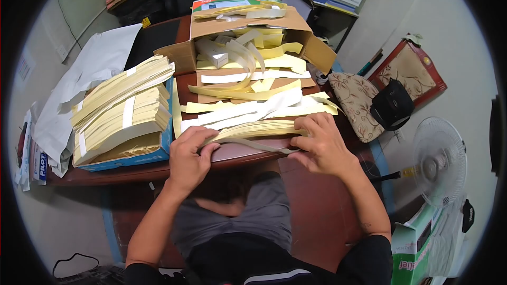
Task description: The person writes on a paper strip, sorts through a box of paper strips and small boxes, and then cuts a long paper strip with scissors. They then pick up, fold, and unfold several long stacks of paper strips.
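Hands (313,142) at paper strip's ends (248,143)

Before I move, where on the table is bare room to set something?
The dark patch between the white sheet and the cardboard box looks bare. A small piece of table shows at the near edge, between left hand and right hand. Crowded: the middle, with paper strips, and the blue box.

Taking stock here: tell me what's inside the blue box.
Yellow strips, some under white bands, fill the blue box past its rim; they hide its bottom.
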`<action>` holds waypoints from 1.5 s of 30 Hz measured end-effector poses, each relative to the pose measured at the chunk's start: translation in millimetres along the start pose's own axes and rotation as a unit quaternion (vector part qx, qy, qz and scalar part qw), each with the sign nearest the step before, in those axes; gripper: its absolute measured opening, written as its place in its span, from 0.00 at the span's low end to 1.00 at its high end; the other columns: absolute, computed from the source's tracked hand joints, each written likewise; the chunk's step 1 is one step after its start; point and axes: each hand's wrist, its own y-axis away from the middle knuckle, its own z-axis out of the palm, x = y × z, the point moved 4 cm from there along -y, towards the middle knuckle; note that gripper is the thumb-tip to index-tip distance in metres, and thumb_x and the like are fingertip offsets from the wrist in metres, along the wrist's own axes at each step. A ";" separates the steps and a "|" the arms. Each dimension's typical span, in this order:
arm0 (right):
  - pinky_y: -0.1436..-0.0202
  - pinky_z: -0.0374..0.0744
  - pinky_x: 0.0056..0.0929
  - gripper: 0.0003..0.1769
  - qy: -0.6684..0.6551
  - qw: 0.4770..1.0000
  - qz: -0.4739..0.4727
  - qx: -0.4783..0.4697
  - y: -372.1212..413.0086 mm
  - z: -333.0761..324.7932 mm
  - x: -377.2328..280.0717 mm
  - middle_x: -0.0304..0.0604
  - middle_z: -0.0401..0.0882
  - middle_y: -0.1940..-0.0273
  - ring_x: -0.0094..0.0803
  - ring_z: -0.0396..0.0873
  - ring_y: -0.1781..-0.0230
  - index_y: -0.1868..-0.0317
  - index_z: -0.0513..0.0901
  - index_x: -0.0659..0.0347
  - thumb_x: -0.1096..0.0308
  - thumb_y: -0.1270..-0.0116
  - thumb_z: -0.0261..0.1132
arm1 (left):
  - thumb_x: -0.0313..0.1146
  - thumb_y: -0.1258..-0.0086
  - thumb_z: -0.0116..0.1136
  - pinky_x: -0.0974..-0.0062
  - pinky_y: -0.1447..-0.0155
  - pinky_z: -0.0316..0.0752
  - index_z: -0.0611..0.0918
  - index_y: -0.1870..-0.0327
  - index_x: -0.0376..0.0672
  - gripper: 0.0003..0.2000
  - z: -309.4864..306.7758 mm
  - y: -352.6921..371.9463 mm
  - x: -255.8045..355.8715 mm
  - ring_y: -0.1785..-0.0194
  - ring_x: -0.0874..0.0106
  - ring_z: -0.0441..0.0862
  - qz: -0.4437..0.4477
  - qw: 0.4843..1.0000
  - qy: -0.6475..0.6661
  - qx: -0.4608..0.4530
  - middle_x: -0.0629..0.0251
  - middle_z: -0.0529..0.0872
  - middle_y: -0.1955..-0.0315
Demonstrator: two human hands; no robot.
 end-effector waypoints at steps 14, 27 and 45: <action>0.49 0.69 0.39 0.11 0.017 0.992 0.076 0.094 43.8 -13.4 27.0 0.38 0.80 0.57 0.39 0.76 0.55 0.74 0.85 0.58 0.65 0.48 0.80 | 0.18 0.41 0.71 0.66 0.54 0.81 0.88 0.56 0.37 0.12 0.3 -1.7 1.1 0.59 0.55 0.88 0.003 1.000 -0.009 0.003 0.54 0.89 0.62; 0.60 0.65 0.36 0.09 0.010 0.964 0.230 0.133 25.9 13.5 6.1 0.37 0.76 0.68 0.35 0.75 0.67 0.68 0.88 0.56 0.68 0.48 0.79 | 0.18 0.41 0.71 0.67 0.55 0.80 0.88 0.56 0.38 0.12 1.2 0.7 1.8 0.60 0.56 0.88 0.004 1.000 -0.009 0.012 0.55 0.89 0.63; 0.52 0.64 0.41 0.09 0.058 0.983 0.162 0.064 38.5 -14.6 22.4 0.37 0.75 0.61 0.38 0.72 0.60 0.74 0.83 0.57 0.68 0.42 0.76 | 0.17 0.43 0.71 0.66 0.55 0.81 0.88 0.57 0.38 0.12 6.6 -0.2 -1.1 0.60 0.56 0.88 -0.008 1.000 0.006 0.015 0.55 0.89 0.63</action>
